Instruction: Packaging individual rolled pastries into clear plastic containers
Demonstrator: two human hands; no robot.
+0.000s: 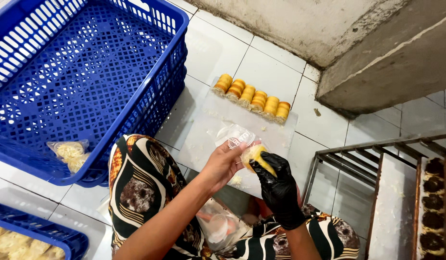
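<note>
We note the bare left hand (pixel 222 165) with fingers closed on the mouth of a small clear plastic bag (pixel 236 137), and the black-gloved right hand (pixel 276 175) pinching a round yellow pastry (pixel 255 155) at the bag's opening, both held above a pale board (pixel 208 126) on the white tiled floor. A row of six similar pastries (pixel 252 97) lines the board's far edge. A blue crate (pixel 150 91) stands to the left, holding two bagged pastries (pixel 71 154).

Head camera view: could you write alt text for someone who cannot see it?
Seen from above, a bare left hand holds a clear plastic bag while a black-gloved right hand pushes a yellow pastry into it. A row of yellow pastries lies on a white board beside a blue plastic crate.
</note>
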